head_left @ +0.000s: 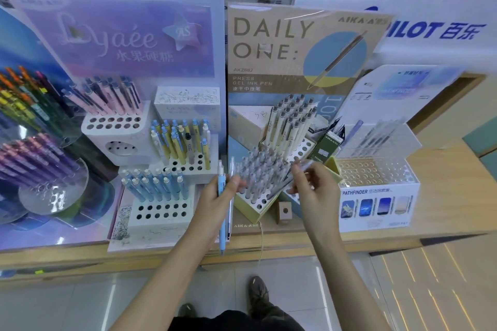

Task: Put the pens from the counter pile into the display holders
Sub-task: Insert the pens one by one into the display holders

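– Grip of the left hand (215, 203)?
– Fingers curled round two pens, both held roughly upright in front of the counter edge. One is a blue pen (222, 226), tip down. The other is a white pen (230, 216), just beside it on the right.

– Grip of the right hand (316, 187)?
– Thumb and fingertips pinch a clear pen (304, 165). It is slanted and blurred, above the right corner of the yellow holder (256, 213). Whether its tip touches the holder cannot be told.

– Condition of that holder?
– It sits between the two hands, tilted, with a holed white top. Grey-capped pens (258, 174) stand packed in it, and the front holes show dark. Behind it, cream pens (289, 121) stand in a second holed block under the "DAILY ONE" sign (274, 40).

– Left of the hands?
– Light blue pens (154, 187) stand in a white block (161, 213), near the left hand. Behind them are yellow-and-blue pens (180, 142), and further back pink pens (107, 97), each group in its own holed stand.

– Right of the hands?
– A clear rack (376, 172) with rows of round holes sits on a white printed box, near the right hand.

– Support?
– All stands rest on a wooden counter (443, 209). Below it are a tiled floor (80, 303) and the person's shoe (258, 295).
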A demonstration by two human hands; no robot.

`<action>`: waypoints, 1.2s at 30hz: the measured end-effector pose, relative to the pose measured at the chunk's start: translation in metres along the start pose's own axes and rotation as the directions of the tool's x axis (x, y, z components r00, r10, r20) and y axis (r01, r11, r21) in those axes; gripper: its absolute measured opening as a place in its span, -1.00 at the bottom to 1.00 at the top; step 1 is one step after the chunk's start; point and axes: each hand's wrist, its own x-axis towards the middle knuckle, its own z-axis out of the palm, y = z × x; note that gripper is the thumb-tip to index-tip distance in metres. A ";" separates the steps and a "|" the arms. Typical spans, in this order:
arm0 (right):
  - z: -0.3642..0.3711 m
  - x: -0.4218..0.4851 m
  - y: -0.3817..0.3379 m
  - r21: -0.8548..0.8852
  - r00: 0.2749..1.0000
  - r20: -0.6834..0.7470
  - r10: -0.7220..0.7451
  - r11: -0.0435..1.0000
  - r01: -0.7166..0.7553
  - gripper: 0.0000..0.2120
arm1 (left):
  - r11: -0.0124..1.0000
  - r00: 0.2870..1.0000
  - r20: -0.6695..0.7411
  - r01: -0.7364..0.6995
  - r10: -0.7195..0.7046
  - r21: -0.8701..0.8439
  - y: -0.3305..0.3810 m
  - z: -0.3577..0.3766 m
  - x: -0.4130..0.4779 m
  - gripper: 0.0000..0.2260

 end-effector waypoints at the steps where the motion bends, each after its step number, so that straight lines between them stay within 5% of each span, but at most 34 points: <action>1: 0.001 -0.002 0.007 -0.059 1.000 0.011 0.009 0.998 -0.009 -0.82 | 1.000 0.999 -0.051 0.019 -0.019 -0.008 0.000 0.001 0.000 -0.87; 8: 0.009 -0.008 0.037 -0.148 0.999 0.021 0.024 0.989 -0.021 -0.94 | 0.998 0.995 -0.072 0.061 -0.063 -0.025 0.000 -0.003 -0.003 -0.78; 16: 0.018 -0.011 0.054 -0.232 0.981 0.139 0.138 0.967 -0.103 -0.84 | 0.975 0.998 0.052 0.057 -0.047 -0.214 0.005 -0.007 -0.008 -0.76; 20: 0.026 -0.009 0.048 -0.147 0.979 0.070 0.191 0.973 -0.179 -0.84 | 0.986 0.998 0.062 0.041 -0.031 -0.162 0.004 -0.008 -0.007 -0.79; 27: 0.041 -0.010 0.048 -0.256 0.994 -0.029 0.108 0.960 -0.112 -0.95 | 0.993 0.998 0.060 0.000 0.007 -0.121 0.003 -0.014 -0.007 -0.81; 31: 0.041 -0.008 0.051 -0.343 0.991 -0.020 0.130 0.930 -0.129 -0.88 | 0.997 0.999 0.028 0.026 -0.024 -0.075 0.002 -0.014 -0.006 -0.65; 36: 0.036 -0.014 0.037 -0.249 0.976 -0.056 0.213 0.943 -0.220 -0.80 | 0.998 0.999 -0.009 0.054 -0.054 -0.022 0.003 -0.016 -0.007 -0.59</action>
